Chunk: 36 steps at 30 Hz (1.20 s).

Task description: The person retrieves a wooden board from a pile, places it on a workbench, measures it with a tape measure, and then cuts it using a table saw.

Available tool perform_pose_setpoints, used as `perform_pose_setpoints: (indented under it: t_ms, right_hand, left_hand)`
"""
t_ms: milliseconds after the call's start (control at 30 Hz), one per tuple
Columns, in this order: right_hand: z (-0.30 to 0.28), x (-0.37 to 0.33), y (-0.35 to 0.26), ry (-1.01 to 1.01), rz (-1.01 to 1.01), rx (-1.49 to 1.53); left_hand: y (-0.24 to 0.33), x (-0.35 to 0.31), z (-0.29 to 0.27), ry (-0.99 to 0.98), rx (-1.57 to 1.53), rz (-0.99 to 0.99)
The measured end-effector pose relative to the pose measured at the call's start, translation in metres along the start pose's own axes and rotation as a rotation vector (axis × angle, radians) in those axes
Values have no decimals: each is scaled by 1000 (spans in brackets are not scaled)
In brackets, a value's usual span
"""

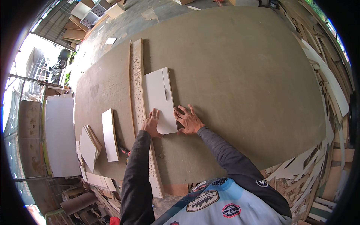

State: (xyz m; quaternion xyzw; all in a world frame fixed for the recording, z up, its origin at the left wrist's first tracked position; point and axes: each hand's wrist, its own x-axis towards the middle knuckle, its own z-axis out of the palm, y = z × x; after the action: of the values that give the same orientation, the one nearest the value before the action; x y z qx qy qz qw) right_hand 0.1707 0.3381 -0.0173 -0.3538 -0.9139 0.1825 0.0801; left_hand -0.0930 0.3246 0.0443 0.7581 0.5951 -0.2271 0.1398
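A white rectangular board lies flat on a large brown table. Along its right side runs a narrow white strip, with a small dark gap between the two. My left hand rests flat on the lower left corner of the board, fingers stretched forward. At the lower right edge, my right hand touches the board's side with its fingers spread. Left of the board is a long narrow plank with dark spots and wooden edges; the board sits close against it.
Left on the table lie a white panel and several stacked white pieces. A red and black tool is partly hidden by my left forearm. Offcuts are piled right of the table. A big white sheet stands at the left.
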Motion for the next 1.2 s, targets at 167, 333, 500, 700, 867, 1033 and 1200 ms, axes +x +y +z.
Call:
perform_pose_setpoints:
  t_ms: [167, 333, 500, 700, 867, 1033, 1200]
  right_hand:
    - [-4, 5, 2, 9, 5, 20]
    - [-6, 9, 8, 21, 13, 37]
    - [-3, 2, 37, 97, 62, 46]
    - [-13, -26, 91, 266, 214, -23]
    - [-21, -45, 116, 360, 349, -81]
    - [-22, -50, 123, 391, 360, -127]
    - [-23, -48, 119, 406, 357, -113]
  left_hand:
    - [0, 3, -7, -19, 11, -28]
    - [-6, 10, -7, -11, 3, -14]
    - [-10, 19, -9, -33, 47, -17]
    - [-13, 24, -9, 11, 2, -26]
    - [-18, 28, -10, -4, 27, -22]
    - [-19, 34, -14, -14, 28, -22]
    - [-25, 36, -12, 5, 25, -32]
